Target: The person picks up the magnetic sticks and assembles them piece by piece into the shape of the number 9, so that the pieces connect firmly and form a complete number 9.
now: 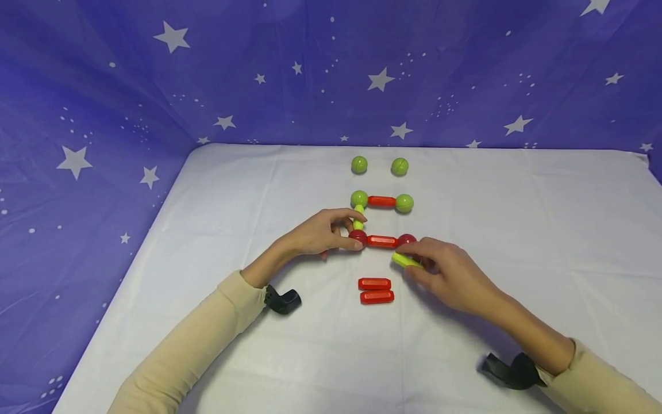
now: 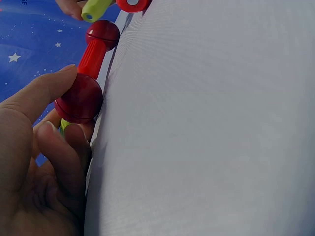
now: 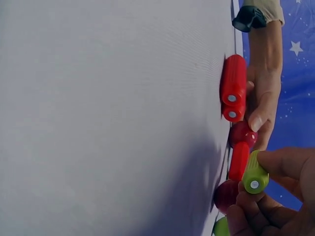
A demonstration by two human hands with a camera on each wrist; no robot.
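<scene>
My left hand (image 1: 320, 233) grips the left dark red ball (image 2: 79, 101), with the thumb on the ball and fingers around the upright yellow-green rod (image 1: 359, 217) behind it. A red rod (image 1: 381, 241) joins this ball to another dark red ball (image 1: 407, 240) on the right. The upright rod runs back to a green ball (image 1: 359, 199), which a second red rod (image 1: 381, 201) links to another green ball (image 1: 404, 203). Beside the right red ball, my right hand (image 1: 447, 273) pinches a loose yellow-green rod (image 3: 255, 174) between thumb and fingers; its end has a round grey disc.
Two loose red rods (image 1: 374, 290) lie side by side in front of the joined pieces. Farther back sit two separate green balls, one on the left (image 1: 359, 164) and one on the right (image 1: 400, 167). A white cloth (image 1: 248, 190) covers the table; a starry blue drape (image 1: 310, 103) hangs behind.
</scene>
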